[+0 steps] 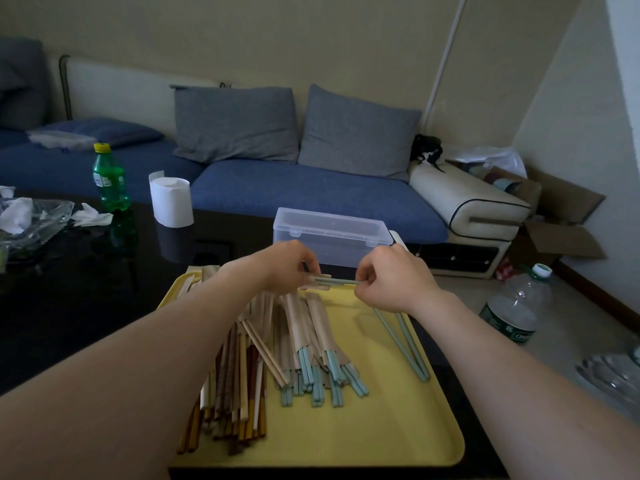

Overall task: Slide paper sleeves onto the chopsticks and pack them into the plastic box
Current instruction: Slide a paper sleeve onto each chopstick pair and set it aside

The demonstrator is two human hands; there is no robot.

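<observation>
Over the tray (381, 427), the left hand (287, 268) pinches a sleeve (320, 280); the right hand (391, 282) pinches a blue pair (346, 281) entering it. Several sleeved pairs (311, 327) lie finished on the tray, many bare chopsticks (235, 382) remain, and the box (329, 237) behind is closed, so packing seems not yet begun.

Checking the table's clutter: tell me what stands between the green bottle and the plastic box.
Head view: a white paper roll stands between green bottle and plastic box.
</observation>
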